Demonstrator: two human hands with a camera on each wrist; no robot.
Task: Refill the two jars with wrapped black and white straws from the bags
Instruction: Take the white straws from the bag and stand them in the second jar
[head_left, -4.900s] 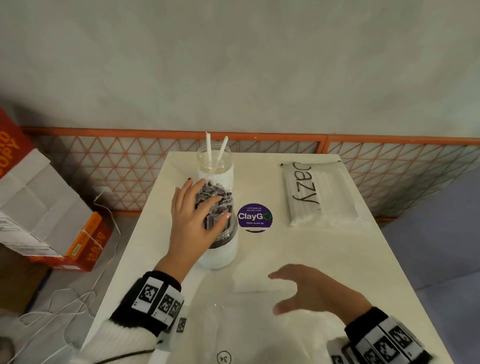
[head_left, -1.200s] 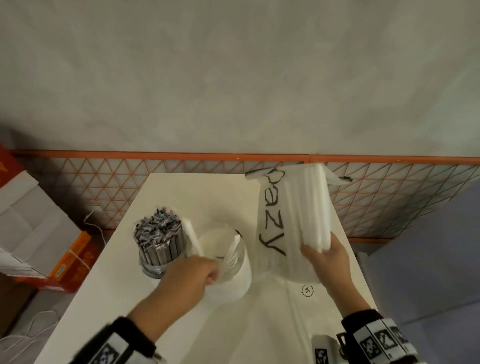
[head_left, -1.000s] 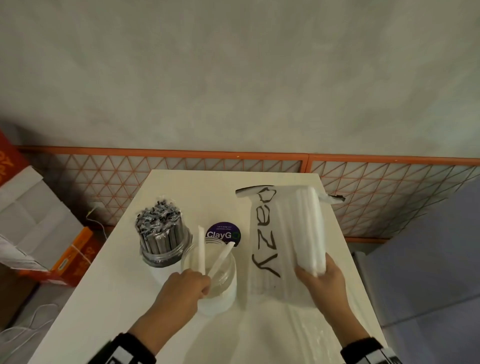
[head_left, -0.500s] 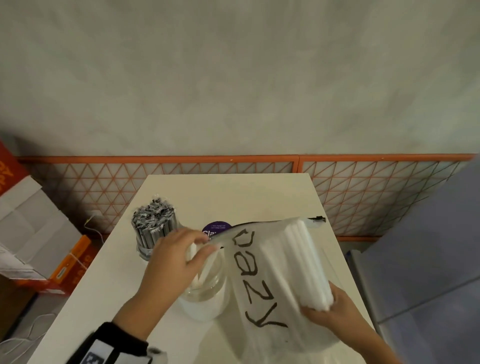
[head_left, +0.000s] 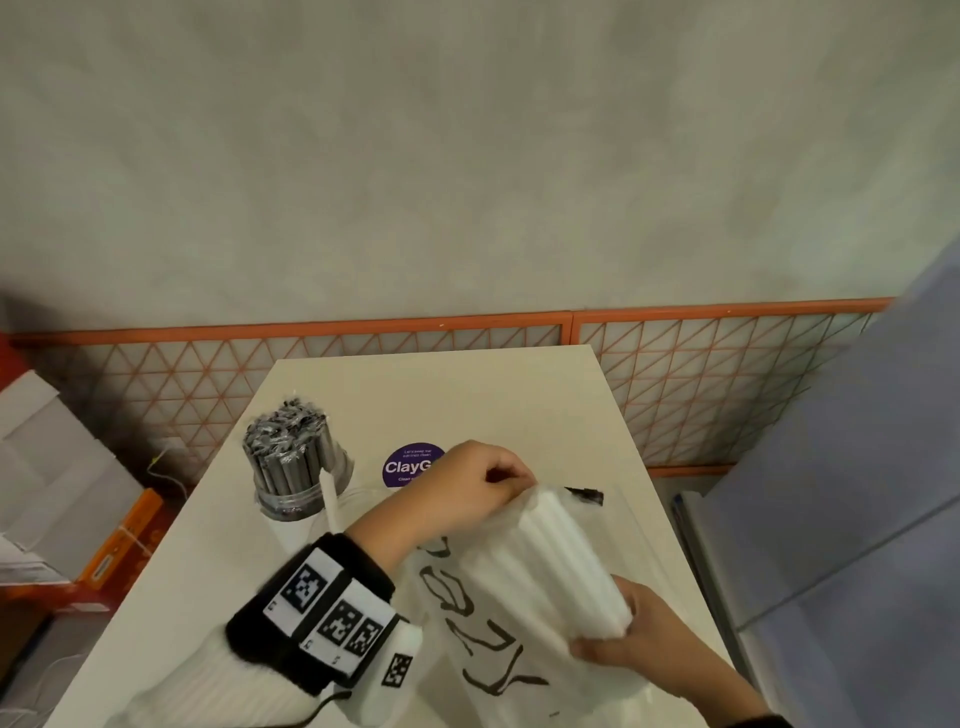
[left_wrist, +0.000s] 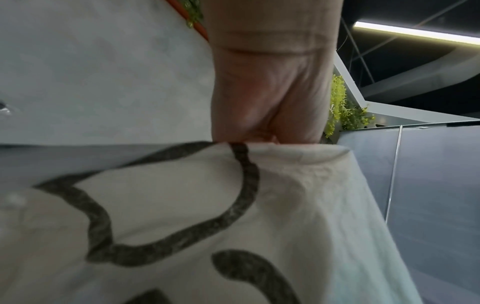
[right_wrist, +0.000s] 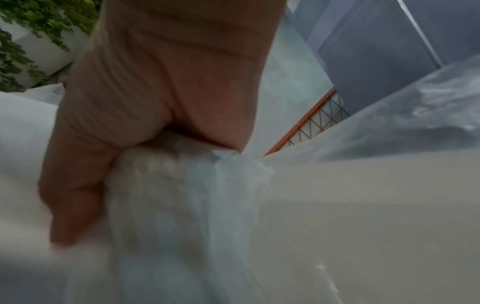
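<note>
A clear bag of white wrapped straws (head_left: 550, 571), lettered in black, lies tilted over the near right of the white table (head_left: 467, 395). My left hand (head_left: 467, 488) pinches the bag's top edge (left_wrist: 259, 148). My right hand (head_left: 639, 639) grips the bag's lower end (right_wrist: 166, 185) round the straw bundle. A jar packed with black wrapped straws (head_left: 291, 462) stands at the left. Beside it, the second jar (head_left: 358, 499) is mostly hidden behind my left arm, with one white straw (head_left: 331, 501) sticking out.
A purple ClayGo sticker (head_left: 408, 465) lies on the table behind my left hand. An orange lattice fence (head_left: 675, 395) runs behind the table. Cardboard boxes (head_left: 62, 519) sit on the floor at left, and a grey panel (head_left: 857, 493) stands at right.
My left hand left the white-straw jar and moved right to pinch the bag's top edge. The bag has tipped lower and nearer, with my right hand still holding its bottom end.
</note>
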